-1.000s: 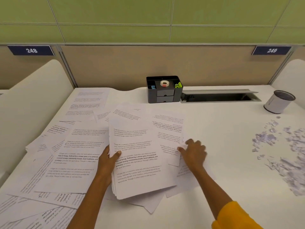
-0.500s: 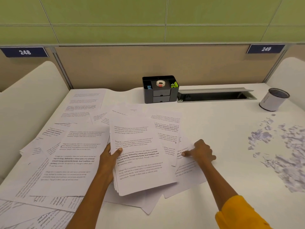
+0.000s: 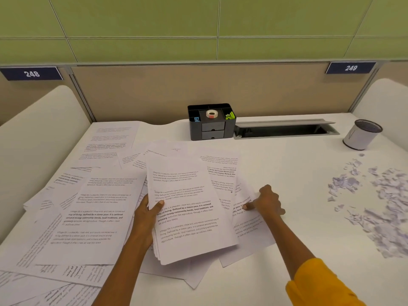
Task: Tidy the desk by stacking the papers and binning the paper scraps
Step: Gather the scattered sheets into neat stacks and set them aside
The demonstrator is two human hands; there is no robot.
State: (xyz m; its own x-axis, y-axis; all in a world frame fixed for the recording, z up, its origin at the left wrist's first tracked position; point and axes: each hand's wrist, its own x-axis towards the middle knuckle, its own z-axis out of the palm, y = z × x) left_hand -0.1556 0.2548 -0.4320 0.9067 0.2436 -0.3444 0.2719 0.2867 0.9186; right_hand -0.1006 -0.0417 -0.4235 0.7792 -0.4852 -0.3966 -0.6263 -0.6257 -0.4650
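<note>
The left hand (image 3: 146,219) grips a thick stack of papers (image 3: 189,208) by its left edge, thumb curled over the top sheet and fingers underneath, holding it tilted above the middle of the tabletop (image 3: 287,164). The right hand (image 3: 266,203) has its fingers curled, pinching a loose sheet (image 3: 247,230) that lies flat just right of the stack, partly tucked under it. More printed sheets (image 3: 88,208) lie scattered and overlapping across the left half of the tabletop, reaching the left edge and the near-left corner. Paper scraps (image 3: 384,199) are strewn in a loose heap along the right edge. A small white bin (image 3: 362,134) stands near the far-right corner, beyond the scraps. A black desk organiser (image 3: 210,122) with a roll of tape on top sits at the middle of the far edge, beside an open cable tray (image 3: 284,128).
</note>
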